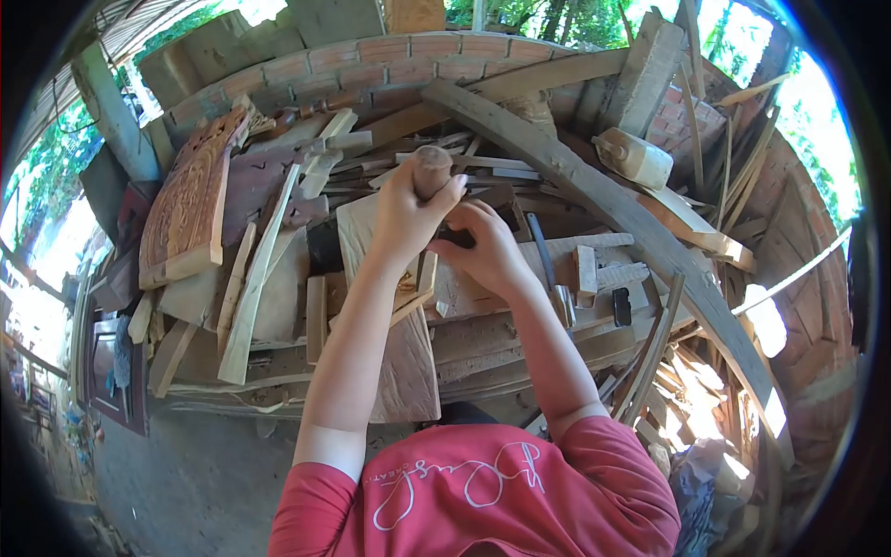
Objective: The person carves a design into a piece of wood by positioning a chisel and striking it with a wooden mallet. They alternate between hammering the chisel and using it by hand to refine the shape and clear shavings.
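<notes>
My left hand (406,212) is wrapped round a thick, round-ended brown wooden piece (432,165), its end facing up; the rest is hidden by my fingers. Close beside it on the right, my right hand (489,249) has its fingers curled inward. What those fingers hold, if anything, is hidden. Both hands are above the wood-covered bench, over a broad plank (404,371) and a small wooden frame (416,292). Right of my right hand lies a long blue-grey tool (541,251) with a shiny metal end.
A carved wooden panel (190,200) leans at the left among loose strips. A heavy grey beam (575,172) crosses diagonally to the right. A plastic jug (635,158) and a small black object (622,306) sit on the right side. Behind stands a brick wall (339,60).
</notes>
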